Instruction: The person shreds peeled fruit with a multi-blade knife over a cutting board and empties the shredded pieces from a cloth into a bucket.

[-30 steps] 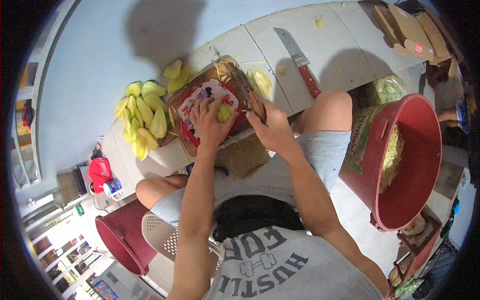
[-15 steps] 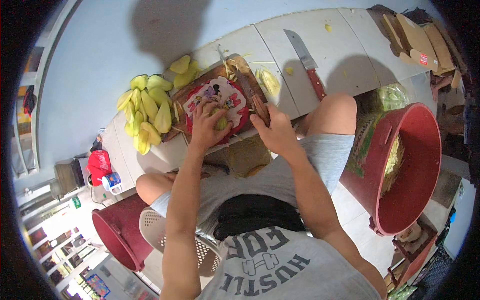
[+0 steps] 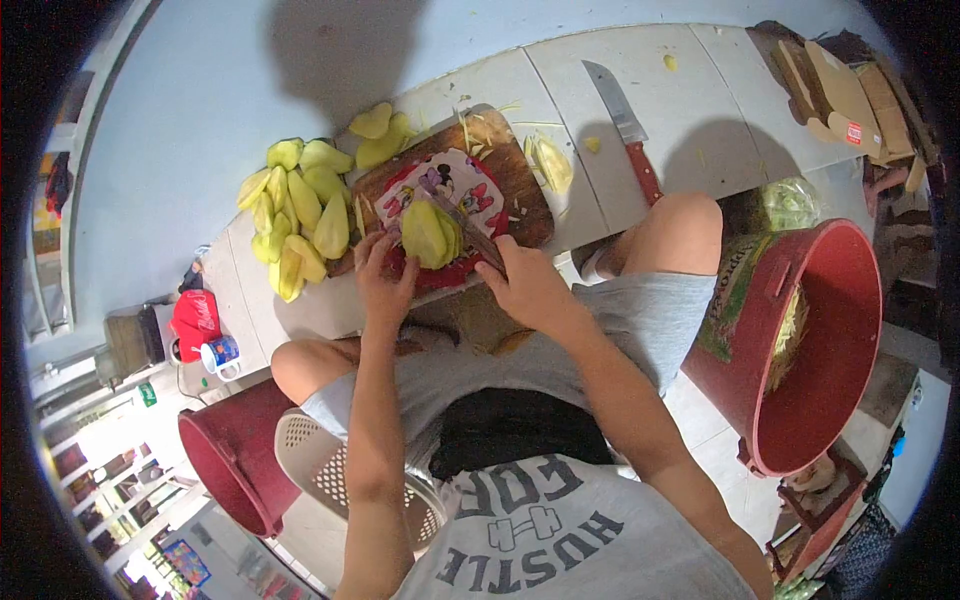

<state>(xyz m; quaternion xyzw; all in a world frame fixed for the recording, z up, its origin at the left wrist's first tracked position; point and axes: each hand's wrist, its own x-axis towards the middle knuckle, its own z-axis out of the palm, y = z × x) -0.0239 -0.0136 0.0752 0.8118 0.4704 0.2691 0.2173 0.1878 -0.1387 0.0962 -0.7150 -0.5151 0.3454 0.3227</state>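
Observation:
A stack of pale green, peeled fruit slices (image 3: 425, 235) lies fanned on a cloth (image 3: 480, 190) with red edging and cartoon figures. Under the cloth is a wooden cutting board (image 3: 525, 195). My right hand (image 3: 527, 288) grips the wooden handle of a knife (image 3: 488, 252), whose blade runs up along the right side of the slices. At the lower left of the stack, my left hand (image 3: 385, 285) has its fingers apart, with the thumb close to the slices' edge. Left of the board sits a heap of peeled green fruit pieces (image 3: 305, 205).
A second knife (image 3: 625, 130) lies on the tiled counter (image 3: 560, 85) beyond the board, near some cut slices (image 3: 552, 165). Red bins stand at right (image 3: 830, 350) and left (image 3: 235, 460). A beige perforated basket (image 3: 310, 455) is beside my leg. A mug (image 3: 220, 355) stands at left.
My left hand has moved off the fruit, down and left, uncovering the fanned slices. The right hand has shifted slightly down and left, bringing the knife blade against the stack.

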